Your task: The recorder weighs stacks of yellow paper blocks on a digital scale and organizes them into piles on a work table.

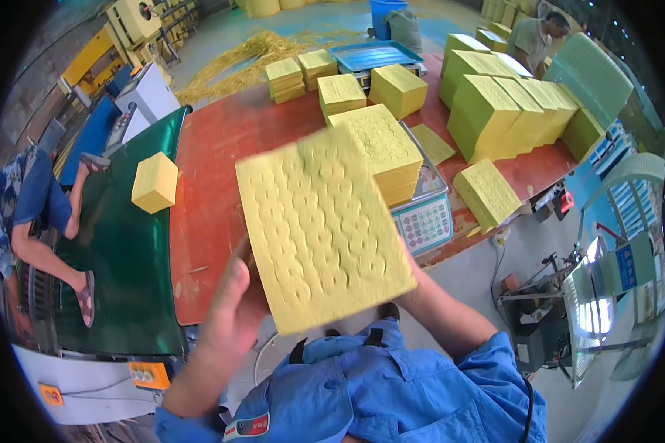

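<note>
In front of my chest I hold a stack of yellow paper [321, 229], its top sheet pressed with rows of curved, coin-like marks. My left hand [236, 295] grips its left side, the thumb showing along the edge and the other fingers mostly hidden beneath. At the lower right edge my right hand [411, 275] supports the stack, its fingers out of sight behind the paper. Just beyond, another embossed stack [395, 181] rests on a digital scale [424, 221] with a keypad, apart from the one I hold.
A red table [214, 221] carries several yellow stacks, with a large group [488, 111] at the right and a blue-trayed scale [377, 55] behind. One yellow block [155, 183] sits on the green conveyor belt [118, 273], near a person's legs. Another person [532, 40] works at the far right.
</note>
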{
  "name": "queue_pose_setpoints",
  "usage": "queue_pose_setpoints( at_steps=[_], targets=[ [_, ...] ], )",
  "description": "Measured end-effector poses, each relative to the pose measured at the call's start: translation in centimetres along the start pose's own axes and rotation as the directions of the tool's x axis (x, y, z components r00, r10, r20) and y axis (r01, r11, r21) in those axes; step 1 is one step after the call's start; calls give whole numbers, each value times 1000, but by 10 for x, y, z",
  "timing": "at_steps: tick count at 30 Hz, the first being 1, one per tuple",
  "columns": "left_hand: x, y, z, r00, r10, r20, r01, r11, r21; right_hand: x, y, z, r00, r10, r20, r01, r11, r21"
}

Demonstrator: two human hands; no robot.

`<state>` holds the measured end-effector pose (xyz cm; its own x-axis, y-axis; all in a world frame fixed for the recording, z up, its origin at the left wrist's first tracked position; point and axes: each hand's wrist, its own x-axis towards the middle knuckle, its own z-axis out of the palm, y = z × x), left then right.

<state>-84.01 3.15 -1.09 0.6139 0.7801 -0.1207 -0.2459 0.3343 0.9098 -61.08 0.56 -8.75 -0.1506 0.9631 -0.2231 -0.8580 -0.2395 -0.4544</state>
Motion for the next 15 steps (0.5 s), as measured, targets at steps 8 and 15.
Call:
queue_pose_setpoints(
  at_steps=[8, 15],
  targets=[
    [117, 62, 67, 986, 140, -90, -135, 989, 63, 44, -138, 42, 963, -263, 65, 271, 925, -268],
    [201, 30, 61, 985, 67, -156, -66, 998, 9, 109, -191, 0, 914, -387, -123, 289, 833, -472]
  ],
)
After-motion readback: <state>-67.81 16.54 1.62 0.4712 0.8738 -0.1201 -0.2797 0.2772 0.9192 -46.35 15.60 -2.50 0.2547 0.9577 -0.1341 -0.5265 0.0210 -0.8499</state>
